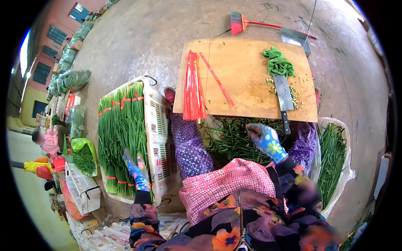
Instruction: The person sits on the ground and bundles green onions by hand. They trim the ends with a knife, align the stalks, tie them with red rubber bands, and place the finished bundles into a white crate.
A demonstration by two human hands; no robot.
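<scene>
My left hand, in a blue patterned glove, rests over chives in a white plastic crate. Its thumb and fingers are apart, with no bundle gripped between them. Red ties bind the chives in bundles. My right hand, in a similar glove, hovers above loose green trimmings between my knees. Its fingers are half curled and nothing shows in them. Close by, a cleaver lies on a wooden board, its black handle jutting past the near edge.
On the board are a bundle of red strips, one single strip, a green cloth and chopped bits. A plastic-lined container of chives stands at right. Beyond lie a broom and dustpan. Another person is far left.
</scene>
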